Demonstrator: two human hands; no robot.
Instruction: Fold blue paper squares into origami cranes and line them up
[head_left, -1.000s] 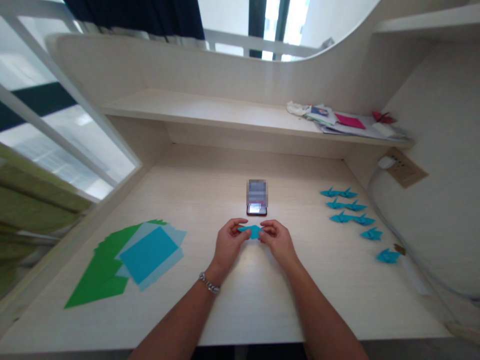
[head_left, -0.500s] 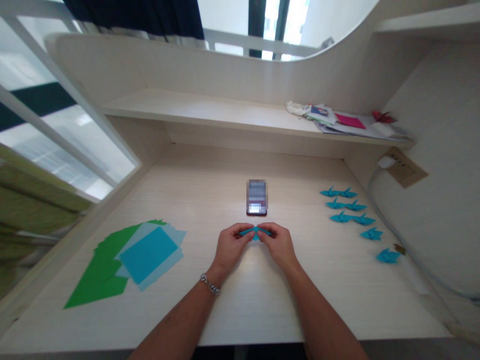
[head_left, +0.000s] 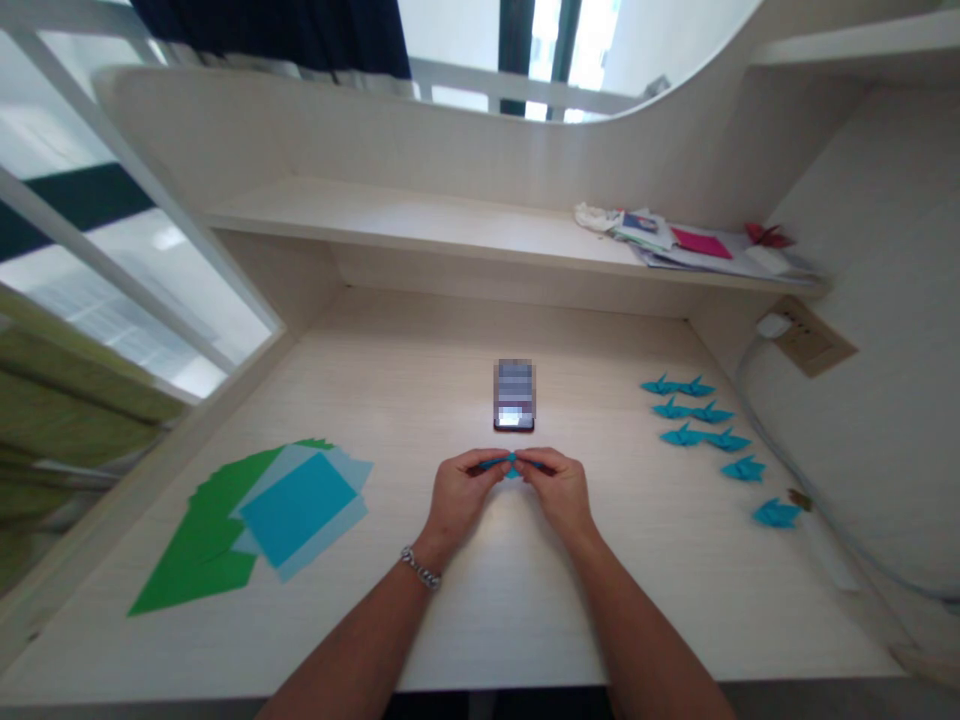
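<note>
A: Desk (head_left: 390, 380)?
B: Pale wood-look board, smooth, faint sheen. Shelf (head_left: 420, 212) same.
A: Paper?
B: Folded blue piece (head_left: 512, 473), blue birds (head_left: 742, 468), green sheets (head_left: 195, 555): all matt. Top blue sheet (head_left: 298, 508) smooth too.
A: Metal?
B: Bracelet (head_left: 420, 567), shiny links.
A: Plastic?
B: Socket (head_left: 814, 337) and plug (head_left: 772, 325), smooth-looking. Phone (head_left: 514, 418): glossy screen.
A: Cloth?
B: Dark curtain (head_left: 277, 30), green curtain (head_left: 67, 370), both matt.

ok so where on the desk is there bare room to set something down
Bare desk lies between the blue sheets and the phone, and between the right hand and the folded blue pieces. It's crowded where green sheets lie, and tight between phone and fingers.
</note>
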